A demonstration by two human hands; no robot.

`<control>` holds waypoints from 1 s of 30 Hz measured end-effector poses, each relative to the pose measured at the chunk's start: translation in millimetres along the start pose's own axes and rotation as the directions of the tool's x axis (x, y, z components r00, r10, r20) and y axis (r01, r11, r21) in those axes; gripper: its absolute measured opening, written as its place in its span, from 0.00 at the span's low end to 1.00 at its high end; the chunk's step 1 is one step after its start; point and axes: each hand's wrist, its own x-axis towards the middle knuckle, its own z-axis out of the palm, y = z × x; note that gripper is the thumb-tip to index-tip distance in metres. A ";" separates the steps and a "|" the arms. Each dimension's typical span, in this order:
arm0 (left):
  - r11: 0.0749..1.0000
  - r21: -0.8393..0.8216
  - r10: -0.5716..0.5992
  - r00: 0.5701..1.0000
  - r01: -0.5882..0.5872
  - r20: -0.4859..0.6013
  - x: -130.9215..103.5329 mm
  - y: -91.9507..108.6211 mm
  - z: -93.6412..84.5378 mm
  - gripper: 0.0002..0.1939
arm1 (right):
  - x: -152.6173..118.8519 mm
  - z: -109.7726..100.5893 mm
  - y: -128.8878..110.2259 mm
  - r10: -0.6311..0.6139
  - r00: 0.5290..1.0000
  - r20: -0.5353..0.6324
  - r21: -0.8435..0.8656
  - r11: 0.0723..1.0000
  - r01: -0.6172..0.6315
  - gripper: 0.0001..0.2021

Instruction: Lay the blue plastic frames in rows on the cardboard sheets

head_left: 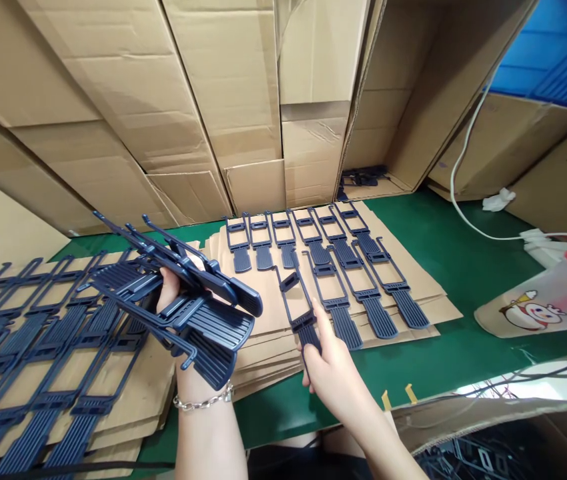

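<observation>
A bunch of dark blue plastic frames with ribbed paddles (218, 323) fills my left hand (169, 290), whose fingers are mostly hidden behind them. My right hand (326, 360) pinches the ribbed end of one dark blue plastic frame (291, 307), which lies at the near left of the rows on the cardboard sheets (263, 327). More such frames (336, 293) lie side by side in two rows there, their ribbed ends towards me. A bracelet (203, 402) circles my left wrist.
Further frames (53, 373) cover a second cardboard stack at the left. Cardboard boxes (258, 133) wall the back of the green table (413, 227). A plastic cup (528, 303) lies tilted at the right, near a white cable (456, 167). An open box (483, 460) with dark parts stands low at the right.
</observation>
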 end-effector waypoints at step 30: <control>0.994 0.076 -0.074 0.995 0.079 -0.070 4.8 -18.1 -10.9 0.15 | -14.7 8.0 8.3 0.153 0.985 0.085 0.818 0.553 -0.157 0.38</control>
